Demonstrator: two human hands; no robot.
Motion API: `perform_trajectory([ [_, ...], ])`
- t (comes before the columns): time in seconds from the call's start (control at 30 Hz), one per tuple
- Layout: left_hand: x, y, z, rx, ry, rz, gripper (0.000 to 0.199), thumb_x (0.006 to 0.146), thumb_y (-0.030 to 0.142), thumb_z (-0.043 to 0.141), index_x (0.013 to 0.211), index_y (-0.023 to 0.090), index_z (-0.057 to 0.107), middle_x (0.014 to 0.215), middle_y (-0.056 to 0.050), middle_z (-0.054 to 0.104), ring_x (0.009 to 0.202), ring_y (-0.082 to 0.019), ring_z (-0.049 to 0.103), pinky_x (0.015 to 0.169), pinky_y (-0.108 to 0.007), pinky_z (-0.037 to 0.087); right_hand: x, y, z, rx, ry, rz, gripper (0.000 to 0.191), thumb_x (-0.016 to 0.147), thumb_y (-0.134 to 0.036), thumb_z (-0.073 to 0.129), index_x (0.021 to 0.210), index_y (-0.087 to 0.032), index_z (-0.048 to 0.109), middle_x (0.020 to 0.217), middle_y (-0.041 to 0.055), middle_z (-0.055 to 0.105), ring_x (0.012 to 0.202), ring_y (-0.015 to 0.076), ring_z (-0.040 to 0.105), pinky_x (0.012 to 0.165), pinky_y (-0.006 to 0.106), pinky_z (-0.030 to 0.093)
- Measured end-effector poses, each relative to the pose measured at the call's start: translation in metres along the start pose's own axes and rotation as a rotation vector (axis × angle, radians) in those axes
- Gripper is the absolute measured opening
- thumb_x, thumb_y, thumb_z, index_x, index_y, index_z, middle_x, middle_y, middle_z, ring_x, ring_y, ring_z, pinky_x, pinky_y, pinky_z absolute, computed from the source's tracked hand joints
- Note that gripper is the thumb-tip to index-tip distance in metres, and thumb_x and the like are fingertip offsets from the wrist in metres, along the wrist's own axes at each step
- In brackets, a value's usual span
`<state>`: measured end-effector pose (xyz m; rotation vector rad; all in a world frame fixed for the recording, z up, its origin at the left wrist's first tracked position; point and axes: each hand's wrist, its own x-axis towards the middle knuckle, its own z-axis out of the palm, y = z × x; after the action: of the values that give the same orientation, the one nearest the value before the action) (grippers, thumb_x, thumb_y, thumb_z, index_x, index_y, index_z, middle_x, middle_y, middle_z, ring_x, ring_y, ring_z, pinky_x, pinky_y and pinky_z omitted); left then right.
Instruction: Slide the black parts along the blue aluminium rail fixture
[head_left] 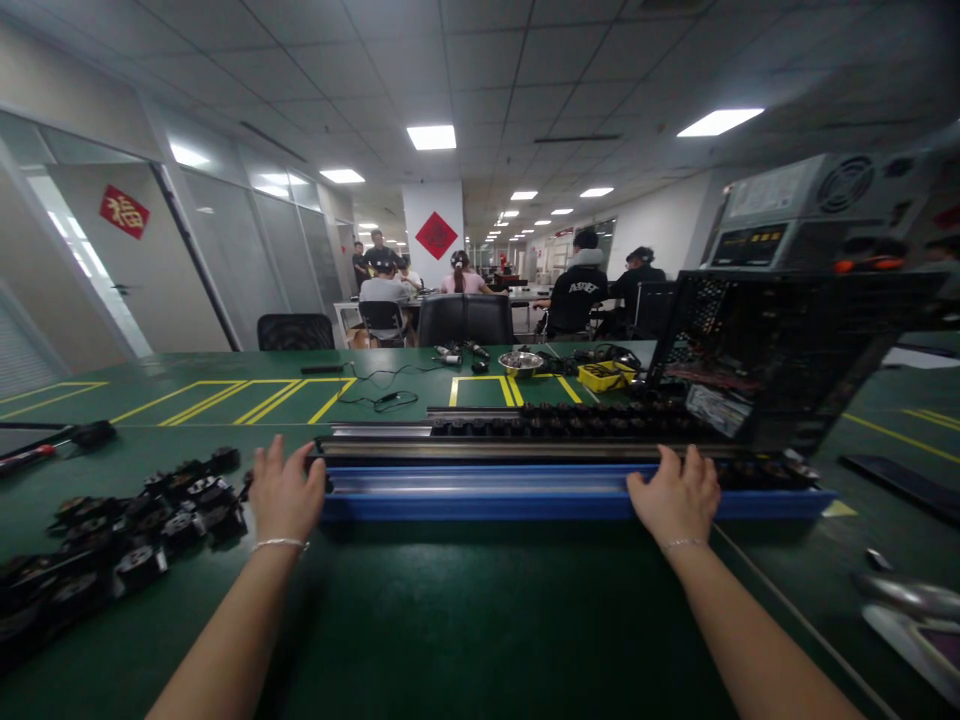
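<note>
A long blue rail (480, 494) lies crosswise on the green table (465, 620). At its left end is my left hand (286, 495), fingers spread, the thumb side against the rail's end. My right hand (679, 497) rests over the rail right of its middle, its fingers apart and pointing away from me; whether it grips the rail is unclear. Just behind runs a dark metal rail (480, 450), and behind that a row of black parts (555, 424). Each wrist wears a thin bracelet.
Many black parts (142, 530) are heaped at the left. An open computer case (795, 350) with a power supply (802, 195) on top stands at the right. Farther back are a metal bowl (521, 363) and a yellow basket (604, 376). Several people sit beyond.
</note>
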<state>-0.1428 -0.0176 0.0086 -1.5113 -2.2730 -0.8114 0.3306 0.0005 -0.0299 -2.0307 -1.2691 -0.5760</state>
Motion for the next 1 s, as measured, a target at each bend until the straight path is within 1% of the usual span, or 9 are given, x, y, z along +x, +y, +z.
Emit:
perform_trajectory([
  [0.07,-0.009,0.024,0.006,-0.017,-0.018,0.162,0.047,0.087,0.038,0.027,0.122,0.017,0.051,0.144,-0.011,0.029,0.134,-0.026,0.020,0.106,-0.043,0.026,0.000,0.000,0.001,-0.005,-0.030,0.025,0.054,0.072,-0.033,0.047,0.121,-0.010,0.047,0.133,0.0223,0.036,0.123,0.0376,0.028,0.093,0.053,0.030],
  [0.13,-0.023,0.046,0.014,-0.044,-0.091,0.334,0.046,0.087,0.039,0.031,0.121,0.017,0.052,0.143,-0.011,0.033,0.134,-0.024,0.022,0.106,-0.041,0.027,0.000,0.000,0.002,-0.008,-0.044,0.032,0.053,0.072,-0.034,0.046,0.120,-0.011,0.048,0.131,0.0214,0.037,0.122,0.0373,0.029,0.093,0.053,0.030],
  [0.17,-0.031,0.054,0.018,-0.059,-0.137,0.395,0.045,0.087,0.040,0.032,0.122,0.019,0.052,0.142,-0.009,0.034,0.134,-0.024,0.023,0.105,-0.042,0.028,-0.001,0.000,0.002,-0.009,-0.045,0.036,0.053,0.071,-0.034,0.046,0.119,-0.011,0.049,0.131,0.0208,0.038,0.122,0.0373,0.029,0.093,0.053,0.030],
  [0.23,-0.044,0.065,0.024,-0.071,-0.232,0.451,0.044,0.087,0.041,0.033,0.124,0.024,0.050,0.142,-0.006,0.036,0.133,-0.025,0.024,0.104,-0.045,0.028,-0.001,-0.001,0.002,-0.012,-0.042,0.047,0.052,0.070,-0.034,0.046,0.117,-0.013,0.050,0.131,0.0195,0.039,0.121,0.0378,0.029,0.092,0.054,0.030],
  [0.27,-0.049,0.068,0.026,-0.065,-0.276,0.471,0.043,0.087,0.042,0.032,0.124,0.027,0.050,0.141,-0.005,0.038,0.133,-0.024,0.026,0.105,-0.048,0.025,0.000,-0.001,0.003,-0.015,-0.039,0.053,0.051,0.070,-0.034,0.046,0.116,-0.013,0.051,0.130,0.0190,0.039,0.121,0.0380,0.029,0.091,0.055,0.030],
  [0.33,-0.054,0.070,0.029,-0.052,-0.317,0.484,0.043,0.088,0.043,0.031,0.125,0.029,0.048,0.139,-0.004,0.041,0.132,-0.023,0.028,0.106,-0.050,0.022,0.000,-0.001,0.003,-0.023,-0.035,0.057,0.050,0.070,-0.034,0.046,0.115,-0.014,0.053,0.129,0.0182,0.040,0.120,0.0384,0.029,0.090,0.056,0.030],
  [0.4,-0.055,0.069,0.028,-0.043,-0.328,0.487,0.043,0.088,0.043,0.030,0.126,0.030,0.048,0.139,-0.004,0.041,0.131,-0.023,0.030,0.106,-0.049,0.022,0.000,-0.001,0.002,-0.028,-0.033,0.053,0.048,0.069,-0.034,0.047,0.113,-0.015,0.054,0.128,0.0174,0.041,0.119,0.0381,0.031,0.089,0.056,0.031],
  [0.63,-0.053,0.069,0.025,-0.030,-0.319,0.489,0.044,0.088,0.043,0.030,0.126,0.030,0.048,0.138,-0.003,0.042,0.130,-0.022,0.032,0.105,-0.048,0.024,-0.001,-0.002,-0.001,0.001,-0.018,0.038,0.046,0.070,-0.032,0.047,0.113,-0.014,0.054,0.124,0.0169,0.046,0.113,0.0351,0.036,0.089,0.053,0.033],
  [1.0,-0.054,0.070,0.025,-0.028,-0.310,0.483,0.044,0.088,0.044,0.029,0.125,0.031,0.049,0.138,-0.002,0.042,0.130,-0.021,0.033,0.105,-0.045,0.026,0.000,-0.003,-0.002,0.039,-0.035,0.039,0.045,0.069,-0.030,0.046,0.112,-0.018,0.053,0.121,0.0132,0.049,0.108,0.0338,0.042,0.088,0.052,0.031],
])
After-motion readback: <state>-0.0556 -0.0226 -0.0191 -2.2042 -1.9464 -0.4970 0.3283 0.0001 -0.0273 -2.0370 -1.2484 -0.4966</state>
